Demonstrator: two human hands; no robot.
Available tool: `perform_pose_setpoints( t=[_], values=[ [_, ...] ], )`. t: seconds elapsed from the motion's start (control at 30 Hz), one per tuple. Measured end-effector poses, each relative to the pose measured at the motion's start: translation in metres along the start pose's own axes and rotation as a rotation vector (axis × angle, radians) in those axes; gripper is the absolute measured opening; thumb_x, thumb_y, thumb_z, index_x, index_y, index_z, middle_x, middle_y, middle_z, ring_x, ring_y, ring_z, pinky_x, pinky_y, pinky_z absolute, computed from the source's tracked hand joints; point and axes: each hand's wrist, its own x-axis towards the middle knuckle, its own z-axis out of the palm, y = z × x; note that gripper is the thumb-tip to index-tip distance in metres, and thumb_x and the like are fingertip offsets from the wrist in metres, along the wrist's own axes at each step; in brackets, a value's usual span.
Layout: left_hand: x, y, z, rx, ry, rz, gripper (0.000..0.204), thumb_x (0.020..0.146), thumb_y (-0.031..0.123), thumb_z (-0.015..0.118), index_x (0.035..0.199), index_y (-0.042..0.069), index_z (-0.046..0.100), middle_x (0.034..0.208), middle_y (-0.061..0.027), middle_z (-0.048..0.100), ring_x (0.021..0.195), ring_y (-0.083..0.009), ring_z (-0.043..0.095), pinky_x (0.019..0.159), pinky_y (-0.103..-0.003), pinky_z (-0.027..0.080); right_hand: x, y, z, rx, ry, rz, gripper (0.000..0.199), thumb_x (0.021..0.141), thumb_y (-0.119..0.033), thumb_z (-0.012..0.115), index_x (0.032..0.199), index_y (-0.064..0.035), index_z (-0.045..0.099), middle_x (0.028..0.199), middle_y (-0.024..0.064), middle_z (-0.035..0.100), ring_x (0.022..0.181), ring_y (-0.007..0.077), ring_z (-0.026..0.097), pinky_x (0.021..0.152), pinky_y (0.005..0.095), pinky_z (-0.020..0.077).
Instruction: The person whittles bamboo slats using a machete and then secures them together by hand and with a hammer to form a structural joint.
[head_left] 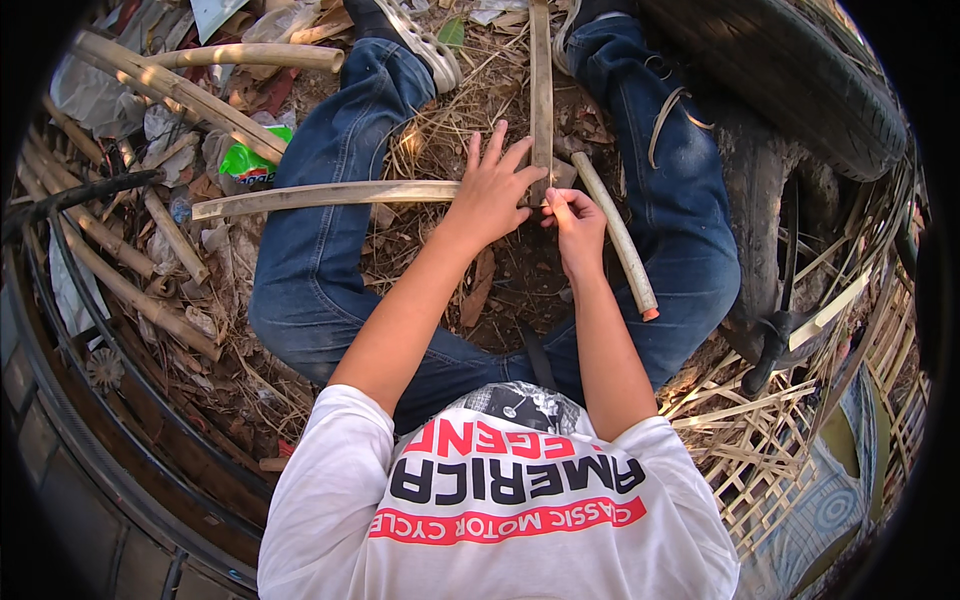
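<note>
Two flat bamboo strips meet between my legs: a lengthwise strip [541,90] running away from me, and a crosswise strip [330,197] lying over my left thigh. My left hand [490,190] rests on the crosswise strip's inner end, fingers spread and fingertips at the meeting point. Close beside it, my right hand [578,228] is closed in a pinch at the near end of the lengthwise strip. What it pinches is too small to make out. A round bamboo stick [618,238] with an orange end lies just right of my right hand, against my right leg.
Tyres [790,80] stand at the right, with a dark-handled tool [770,350] below them. Bamboo poles [180,95] and litter, including a green wrapper [255,157], cover the left ground. Woven bamboo [760,450] lies at the lower right. A black metal frame [110,380] curves along the left.
</note>
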Motion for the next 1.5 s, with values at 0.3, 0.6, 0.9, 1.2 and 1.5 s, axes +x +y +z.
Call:
perform_pose_setpoints(
  t=[0.3,0.6,0.9,1.2,1.5],
  values=[
    [-0.0032,-0.0007,-0.0062,0.108,-0.056,0.051,0.059,0.066,0.02,0.082,0.122,0.021,0.063,0.138,-0.0095,0.051,0.137,-0.0316,0.036,0.114,-0.057,0.02,0.0003,0.0011,0.0007,0.035,0.011,0.016,0.014,0.088,-0.014,0.07,0.09,0.0001,0.067,0.078,0.0012,0.064,0.066,0.0065,0.058,0.056,0.0217,0.0482],
    [-0.0083,-0.0028,-0.002,0.08,-0.012,0.06,0.059,0.067,0.021,0.081,0.123,0.019,0.062,0.135,-0.0083,0.053,0.134,-0.0277,0.04,0.113,-0.056,0.02,0.0001,0.0019,-0.0013,-0.066,0.025,0.023,0.015,0.09,-0.017,0.067,0.093,-0.0022,0.068,0.082,-0.0003,0.065,0.071,0.0055,0.056,0.059,0.02,0.041],
    [-0.0075,-0.0035,0.0,0.028,0.035,0.057,0.054,0.066,0.021,0.081,0.117,0.017,0.064,0.127,-0.0068,0.056,0.131,-0.0278,0.042,0.113,-0.055,0.021,-0.0005,0.0032,-0.0018,-0.065,0.023,-0.02,0.016,0.09,-0.02,0.068,0.092,-0.0044,0.069,0.083,-0.0028,0.065,0.071,0.0037,0.054,0.06,0.019,0.038],
    [-0.0088,-0.0058,0.0004,-0.02,0.077,0.084,0.05,0.064,0.02,0.081,0.111,0.016,0.066,0.115,-0.0044,0.058,0.124,-0.0241,0.047,0.111,-0.052,0.025,-0.0028,-0.006,0.0039,-0.052,0.067,0.006,0.015,0.087,-0.013,0.071,0.09,0.0016,0.068,0.08,-0.0006,0.064,0.07,0.0045,0.055,0.065,0.0196,0.0429],
    [-0.0072,-0.0024,0.0006,0.006,0.112,0.085,0.041,0.063,0.024,0.081,0.102,0.015,0.07,0.109,-0.004,0.059,0.12,-0.0246,0.049,0.109,-0.052,0.027,-0.0002,0.0015,0.0029,-0.143,0.075,-0.138,0.018,0.088,-0.015,0.07,0.088,0.0021,0.068,0.08,0.0004,0.065,0.072,0.0054,0.056,0.066,0.0211,0.0445]
  ],
)
